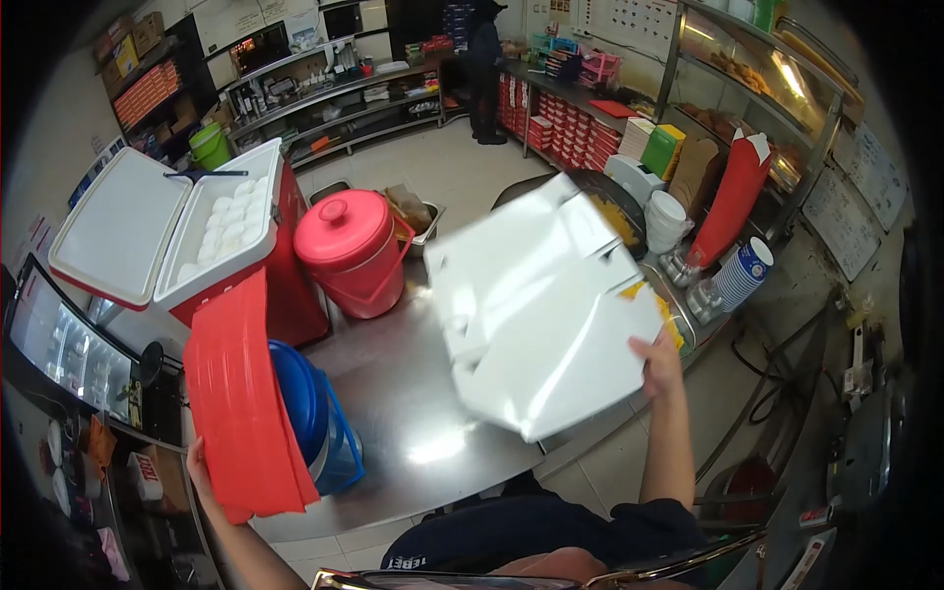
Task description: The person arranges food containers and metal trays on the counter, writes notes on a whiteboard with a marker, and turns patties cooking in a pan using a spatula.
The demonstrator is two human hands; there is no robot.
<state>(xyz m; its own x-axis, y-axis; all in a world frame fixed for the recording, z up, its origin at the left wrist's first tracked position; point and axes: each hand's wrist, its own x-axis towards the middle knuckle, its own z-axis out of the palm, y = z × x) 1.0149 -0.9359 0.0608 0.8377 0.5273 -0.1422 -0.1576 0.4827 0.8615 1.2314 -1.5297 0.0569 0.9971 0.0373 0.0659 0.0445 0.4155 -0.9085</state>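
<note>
My right hand (659,364) grips the right edge of a white flat cardboard box blank (546,324), with the thumb on its face. The blank is tilted above the steel table and has fold lines and cut flaps. Over at the left, my left hand (198,460) is at the edge of several red cardboard sheets (236,413), holding them upright; most of its fingers are hidden behind them. Those sheets partly cover a blue lidded bucket (298,403) standing on the table.
On the steel table (393,403) stand a red lidded bucket (344,251) and an open red cooler (241,236) with white wrapped items. Stacked cups (737,280) and a tall red carton (733,197) are at the right. A person (484,79) stands at the back.
</note>
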